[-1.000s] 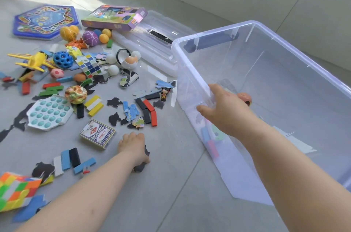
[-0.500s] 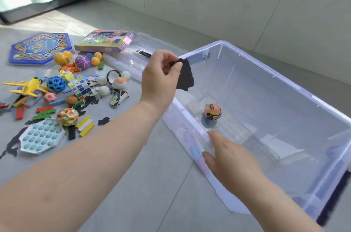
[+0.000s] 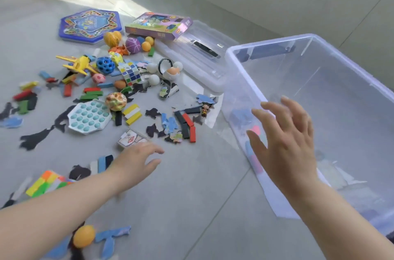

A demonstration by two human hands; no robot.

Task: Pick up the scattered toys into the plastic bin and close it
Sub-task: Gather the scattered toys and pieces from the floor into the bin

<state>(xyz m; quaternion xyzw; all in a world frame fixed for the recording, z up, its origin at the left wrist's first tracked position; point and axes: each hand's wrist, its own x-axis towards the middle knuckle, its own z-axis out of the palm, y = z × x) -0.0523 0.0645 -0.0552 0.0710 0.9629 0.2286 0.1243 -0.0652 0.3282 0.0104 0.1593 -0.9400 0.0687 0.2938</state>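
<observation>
Left hand point(image 3: 136, 163) spread and empty above the floor point(image 3: 181, 206) near a card box point(image 3: 131, 139), right hand point(image 3: 283, 144) splayed over the clear plastic bin point(image 3: 351, 80) at right, scattered toys point(image 3: 106, 89) far left, lid point(image 3: 198, 57) beyond them

Head view, angled down, close overhead

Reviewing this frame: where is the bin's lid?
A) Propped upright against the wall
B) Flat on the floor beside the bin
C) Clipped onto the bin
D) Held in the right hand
B: the clear lid lies flat on the floor next to the uncovered plastic bin, and the right hand is spread open, holding nothing.
</observation>
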